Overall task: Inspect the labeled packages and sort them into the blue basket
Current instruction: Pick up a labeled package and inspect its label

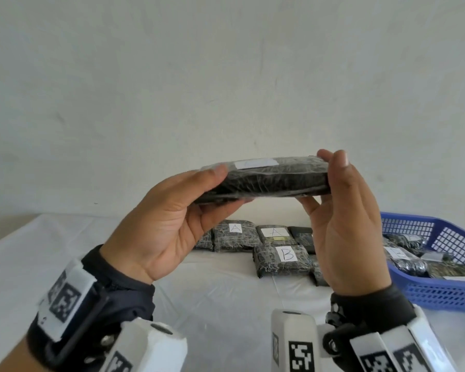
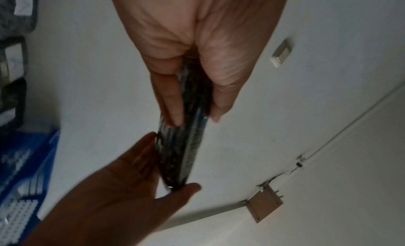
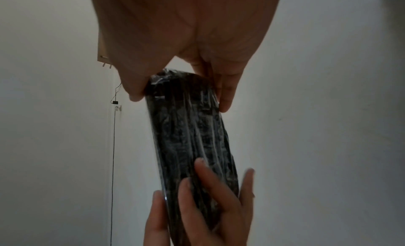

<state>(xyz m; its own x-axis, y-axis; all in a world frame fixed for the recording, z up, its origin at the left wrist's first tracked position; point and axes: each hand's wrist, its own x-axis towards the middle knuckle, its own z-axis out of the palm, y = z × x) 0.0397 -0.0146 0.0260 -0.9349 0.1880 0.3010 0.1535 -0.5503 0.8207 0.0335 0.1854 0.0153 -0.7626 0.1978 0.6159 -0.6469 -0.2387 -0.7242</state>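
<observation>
Wrists come first at the bottom of the head view, each strapped with white blocks bearing black-and-white square markers; above them both hands are raised over the table (image 1: 226,296), sharing one dark package (image 1: 266,181) wrapped in clear film, held level and edge-on well above the cloth; the left hand (image 1: 161,224) has its thumb laid along the top near edge and its fingers (image 3: 203,196) spread flat under the package's left end, pinching it between them; the right hand (image 1: 346,224) stands upright at the other end, thumb on one face and fingers on the other, clamping the right end; a white label (image 1: 255,163) lies on the package's upper face, its writing too foreshortened to read; the left wrist view shows the same package (image 2: 186,137) thin and edge-on between the left hand (image 2: 192,47) and the darker right hand (image 2: 122,194); the right wrist view shows its wrinkled film (image 3: 192,137) pinched by the right hand (image 3: 186,41).

Beyond the hands, more wrapped packages lie on the white cloth: one marked B (image 1: 282,260) nearest, two marked A (image 1: 235,233) (image 1: 275,234) behind it, and at least three more partly hidden, their labels not visible; to the right sits one blue basket (image 1: 440,294) with at least four packages (image 1: 406,260) inside; farthest back rises a plain white wall (image 1: 226,76).
</observation>
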